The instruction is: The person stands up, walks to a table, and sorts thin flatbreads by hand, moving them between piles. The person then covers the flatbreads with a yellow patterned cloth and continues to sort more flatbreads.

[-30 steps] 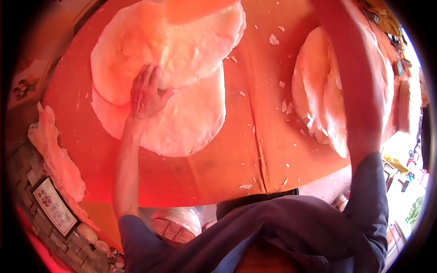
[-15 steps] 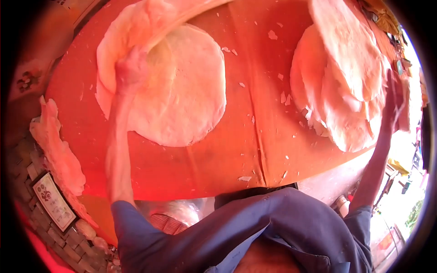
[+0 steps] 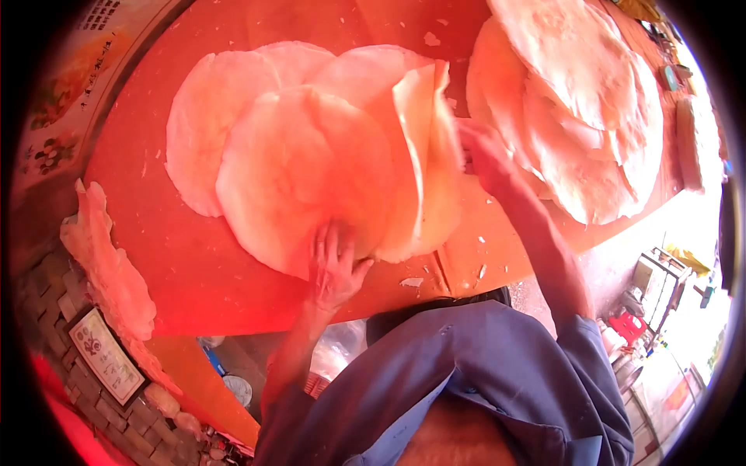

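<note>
Several thin, round flatbreads (image 3: 311, 163) overlap on the red-covered table in front of me, spread from left to centre. My left hand (image 3: 336, 260) rests on the near edge of the top one, fingers spread apart. At the right side of the group, a flatbread edge (image 3: 416, 147) rises and folds over. My right hand (image 3: 480, 147) is beside that folded sheet, at its right side; its fingers are blurred and partly out of sight, so I cannot make out a grip. A second pile of flatbreads (image 3: 575, 85) lies to the right, past my right forearm.
Crumbs and flakes (image 3: 412, 283) dot the red table cover (image 3: 171, 272). A ragged pale sheet (image 3: 113, 264) hangs along the left table edge, above a framed card (image 3: 107, 356) on the bricks. At the far right stand a pale block (image 3: 691, 144) and a small rack (image 3: 660, 279).
My left hand has come down from the far side to the near edge. My right hand has moved left from the right pile. Several sheets now overlap where mostly one round sheet showed.
</note>
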Demonstrator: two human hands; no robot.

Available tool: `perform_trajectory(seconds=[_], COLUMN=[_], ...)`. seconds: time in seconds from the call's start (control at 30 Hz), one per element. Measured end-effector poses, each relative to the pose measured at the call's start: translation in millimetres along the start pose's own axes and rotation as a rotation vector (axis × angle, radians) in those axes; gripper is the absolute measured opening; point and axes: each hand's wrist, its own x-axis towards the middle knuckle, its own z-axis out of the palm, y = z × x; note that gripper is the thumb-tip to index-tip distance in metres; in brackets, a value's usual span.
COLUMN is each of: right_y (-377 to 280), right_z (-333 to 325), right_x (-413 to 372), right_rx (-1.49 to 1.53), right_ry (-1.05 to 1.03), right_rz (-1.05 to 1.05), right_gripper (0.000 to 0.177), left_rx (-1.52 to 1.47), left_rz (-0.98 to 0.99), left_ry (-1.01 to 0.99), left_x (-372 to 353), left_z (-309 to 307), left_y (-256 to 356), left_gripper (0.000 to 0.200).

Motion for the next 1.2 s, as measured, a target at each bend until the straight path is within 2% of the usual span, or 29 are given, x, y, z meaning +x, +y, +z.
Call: perform_trajectory(seconds=[0.03, 0.07, 0.17, 0.23, 0.27, 0.33, 0.37, 0.4, 0.43, 0.47, 0.5, 0.57, 0.6, 0.63, 0.7, 0.73, 0.77, 0.83, 0.87, 0.9, 0.97, 1.03, 1.07, 1.1, 1.13, 1.17, 1.2], right_y=[0.4, -3.5, 1.9, 2.4, 31.6, 40.9, 59.0, 34.3, 22.8, -7.3, -21.6, -64.3, -76.1, -83.2, -82.9, -84.2, -76.1, -49.4, -29.5, -18.5, 1.7, 23.8, 31.6, 32.8, 36.9, 55.4, 66.7], right_z=[7.8, 14.3, 17.5, 8.5, -0.4, 2.6, -3.5, 4.6, 13.8, 21.0, 24.7, 8.0, -9.1, -35.4, -100.7, -129.3, -163.8, -228.9, -265.1, -276.7, -258.3, -200.7, -159.7, -120.7, -85.3, -59.2, -35.4], right_x=[-1.2, -7.4, -18.2, -33.3, -9.4, -16.6, 2.4, -17.7, -28.9, -57.6, -70.0, -116.4, -131.7, -141.4, -153.9, -166.6, -169.1, -168.0, -161.7, -164.9, -164.0, -156.0, -156.3, -163.7, -155.7, -144.8, -136.9], right_rx=[-0.145, -0.102, 0.096, 0.172, 0.085, -0.308, -0.369, -0.491, -0.346, -0.292, -0.319, -0.254, -0.131, -0.011, -0.062, -0.135, -0.11, -0.155, -0.398, -0.858, -1.056, -0.761, -0.482, -0.366, -0.054, 0.005, -0.059], right_ry=[0.039, 0.053, 0.064, 0.027, 0.207, 0.29, 0.306, 0.328, 0.304, 0.209, 0.257, 0.244, 0.206, 0.165, 0.309, 0.436, 0.506, 0.705, 0.921, 1.279, 1.601, 1.262, 0.805, 0.515, 0.181, 0.068, -0.025], right_rz=[-0.021, -0.057, -0.101, -0.217, -0.271, -0.379, -0.59, -0.537, -0.691, -0.731, -0.853, -0.849, -0.738, -0.63, -0.701, -0.613, -0.641, -0.717, -0.735, -0.513, -0.711, -0.793, -0.933, -0.344, -0.34, -0.039, -0.002], right_gripper=[0.078, 0.079, 0.083, 0.08, 0.063, 0.033, 0.021, 0.008, 0.017, 0.025, 0.024, 0.02, 0.019, 0.019, 0.02, 0.026, 0.027, 0.041, 0.049, 0.054, 0.066, 0.059, 0.048, 0.055, 0.07, 0.078, 0.066], left_rx=[0.002, -0.011, -0.028, 0.004, 0.027, 0.051, 0.077, 0.068, 0.066, 0.1, 0.091, 0.165, 0.165, 0.141, 0.114, 0.087, 0.06, 0.008, -0.043, -0.048, -0.183, -0.301, -0.34, -0.383, -0.387, -0.389, -0.353], left_rz=[-0.111, -0.114, -0.1, -0.097, -0.097, -0.081, -0.084, -0.071, -0.066, -0.016, 0.004, 0.019, 0.031, -0.004, -0.04, -0.025, -0.012, -0.027, -0.033, -0.023, -0.078, -0.107, -0.095, -0.084, -0.022, 0.038, 0.068], left_ry=[-0.019, -0.013, 0.006, 0.01, 0.009, 0.015, 0.022, 0.028, 0.029, 0.044, 0.075, 0.129, 0.132, 0.185, 0.242, 0.248, 0.254, 0.242, 0.229, 0.236, 0.214, 0.178, 0.163, 0.151, 0.161, 0.171, 0.137], left_x=[-6.5, -6.4, -8.5, -17.1, -20.6, -22.8, -18.7, -18.8, -20.8, -18.6, -20.7, -21.1, -21.7, -20.9, -17.3, -12.8, -9.8, -5.8, 0.7, 7.5, 12.4, 21.0, 25.9, 31.5, 37.0, 40.2, 40.4], left_z=[4.0, 2.0, -9.0, 2.7, 7.1, 6.7, 10.3, 13.3, 14.6, 9.8, 10.2, 6.9, 7.3, 9.2, 10.1, 9.2, 8.5, 1.4, -3.8, -10.8, -26.5, -28.0, -27.9, -25.3, -16.9, -7.4, -0.6], left_y=[1.0, 1.5, 12.4, 4.2, 0.4, -3.7, -4.6, -6.1, -6.2, -0.7, -0.3, 8.1, 9.2, 9.2, 7.8, 5.5, 5.7, 11.7, 15.4, 25.9, 59.9, 89.3, 104.5, 118.7, 127.8, 134.3, 141.0], left_gripper=[0.074, 0.08, 0.077, 0.076, 0.075, 0.074, 0.074, 0.072, 0.07, 0.066, 0.061, 0.057, 0.057, 0.049, 0.043, 0.033, 0.023, 0.016, 0.01, 0.01, 0.007, 0.003, 0.005, 0.007, 0.007, 0.008, 0.007])
